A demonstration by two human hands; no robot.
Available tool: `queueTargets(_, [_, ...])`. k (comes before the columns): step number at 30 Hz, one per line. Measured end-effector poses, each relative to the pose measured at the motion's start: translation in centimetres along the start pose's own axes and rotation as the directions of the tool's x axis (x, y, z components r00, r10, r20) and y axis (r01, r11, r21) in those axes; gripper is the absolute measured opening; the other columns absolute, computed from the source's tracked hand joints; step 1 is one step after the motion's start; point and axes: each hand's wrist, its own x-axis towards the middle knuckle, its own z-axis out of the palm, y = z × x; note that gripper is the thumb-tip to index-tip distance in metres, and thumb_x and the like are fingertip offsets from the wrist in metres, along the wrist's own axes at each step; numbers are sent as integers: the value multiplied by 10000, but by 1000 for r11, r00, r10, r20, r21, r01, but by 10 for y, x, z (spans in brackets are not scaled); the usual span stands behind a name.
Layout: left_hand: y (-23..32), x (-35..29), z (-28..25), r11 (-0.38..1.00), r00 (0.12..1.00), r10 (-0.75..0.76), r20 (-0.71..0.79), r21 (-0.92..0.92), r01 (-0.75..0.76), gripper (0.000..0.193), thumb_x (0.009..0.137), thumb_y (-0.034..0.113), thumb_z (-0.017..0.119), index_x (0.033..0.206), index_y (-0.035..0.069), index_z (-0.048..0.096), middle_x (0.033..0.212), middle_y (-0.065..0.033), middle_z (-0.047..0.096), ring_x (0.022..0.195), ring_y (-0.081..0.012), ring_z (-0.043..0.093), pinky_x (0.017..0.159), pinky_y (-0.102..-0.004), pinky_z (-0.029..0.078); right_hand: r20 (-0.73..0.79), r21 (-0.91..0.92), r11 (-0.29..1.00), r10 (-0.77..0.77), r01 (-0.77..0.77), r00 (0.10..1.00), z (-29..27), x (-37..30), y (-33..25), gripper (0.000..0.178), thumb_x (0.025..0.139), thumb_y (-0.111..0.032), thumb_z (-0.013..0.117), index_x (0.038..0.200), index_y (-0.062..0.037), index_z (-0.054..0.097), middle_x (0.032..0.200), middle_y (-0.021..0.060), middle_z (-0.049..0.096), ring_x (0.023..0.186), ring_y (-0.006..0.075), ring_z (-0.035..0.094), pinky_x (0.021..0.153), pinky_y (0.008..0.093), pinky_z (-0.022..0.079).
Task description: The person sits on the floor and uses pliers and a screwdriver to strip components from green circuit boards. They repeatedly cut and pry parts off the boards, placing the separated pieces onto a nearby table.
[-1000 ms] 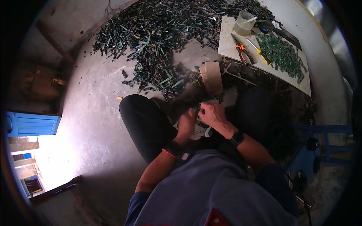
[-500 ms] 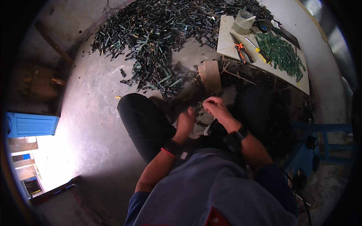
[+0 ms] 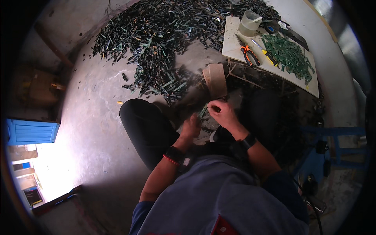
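Note:
A narrow green strip, like a small circuit board, stands up out of my left hand, whose fingers are closed round its lower end. Close by on the right, my right hand is bent into a pinch, its fingertips beside the strip's upper end. Whatever those fingertips hold is too small to make out. Both hands are between my knees, above dark scraps on the floor. Just beyond them stands a piece of brown cardboard.
A large heap of dark strips covers the floor ahead. At the right, a pale board bears orange-handled pliers, a yellow-handled screwdriver, a plastic cup, tape and a green strip pile. A blue stool stands right.
The strip now shows its green face and tilts upright in my left hand, which has turned and lowered slightly. My right hand has curled tighter beside it. The view has shifted slightly.

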Motion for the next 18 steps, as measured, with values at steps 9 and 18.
queueTargets(9, [-4,6,-3,993,995,-96,2,-75,96,483,931,504,413,764,60,504,533,1,379,407,-106,301,389,-252,234,279,442,779,353,-446,893,-4,0,0,357,864,-190,648,1136,13,541,809,11,593,709,88,583,543,216,446])
queueTargets(18, [-3,5,0,998,998,-55,-4,4,55,495,926,518,422,738,65,491,540,-1,392,404,-106,304,388,-256,222,359,431,720,417,-545,835,4,-3,2,266,855,-120,636,1078,-22,529,816,26,580,689,90,594,541,213,440])
